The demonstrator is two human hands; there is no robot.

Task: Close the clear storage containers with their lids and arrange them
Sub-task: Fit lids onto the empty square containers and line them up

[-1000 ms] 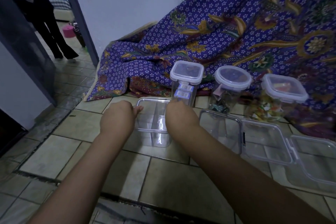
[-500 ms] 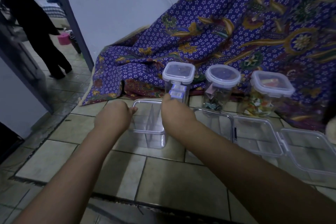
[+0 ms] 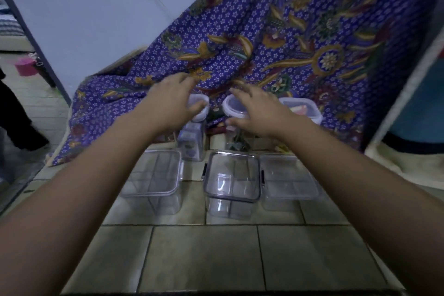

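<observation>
Three lidded clear containers stand in a back row against the cloth: a tall square container [image 3: 192,142], a round container [image 3: 236,113] and a right container [image 3: 304,110] with colourful contents. My left hand [image 3: 171,100] is over the tall one's white lid, fingers spread, thumb at the lid's edge. My right hand [image 3: 258,110] hovers over the round lid with fingers apart. Both are blurred. In front stand three low clear boxes: a left box [image 3: 153,175], a middle box [image 3: 231,178] with a dark-rimmed lid, and a right box [image 3: 288,179].
A purple batik cloth [image 3: 264,38] drapes behind the back row. Tiled floor [image 3: 204,255] lies near me. At the left is a doorway with a pink bucket [image 3: 24,66] and a person's dark leg [image 3: 14,118]. A pale padded edge [image 3: 406,158] lies at the right.
Both hands have left the front left box and reached forward and up to the lids of the back-row containers. The view has shifted right.
</observation>
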